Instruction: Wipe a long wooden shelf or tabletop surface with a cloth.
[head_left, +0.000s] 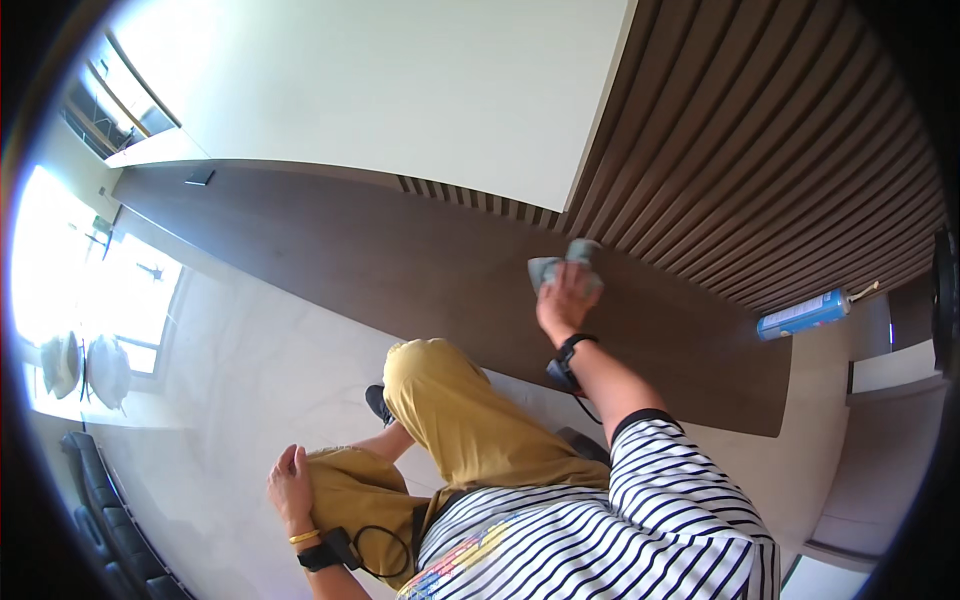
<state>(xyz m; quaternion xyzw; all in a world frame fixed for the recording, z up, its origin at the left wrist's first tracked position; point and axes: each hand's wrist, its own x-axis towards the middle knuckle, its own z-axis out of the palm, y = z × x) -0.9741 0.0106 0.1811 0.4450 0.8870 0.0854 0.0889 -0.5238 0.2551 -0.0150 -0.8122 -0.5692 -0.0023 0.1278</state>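
Observation:
My right hand (566, 300) presses a crumpled grey-green cloth (545, 271) onto a long dark brown wooden ledge (450, 262). Part of the cloth bunches up beyond the fingertips, and the hand and cloth are slightly blurred. The hand is just below the foot of a brown slatted wall panel (720, 150). My left hand (291, 480) rests on my bent left knee, with nothing seen in it and its fingers loosely curved. Both wrists wear black bands with a small device.
A blue aerosol can (804, 315) with a pale nozzle stands at the ledge's right end, by the slats. A white panel (390, 82) overhangs the ledge. A small dark plate (199, 177) lies at its far left. A black sofa (112, 517) stands at lower left.

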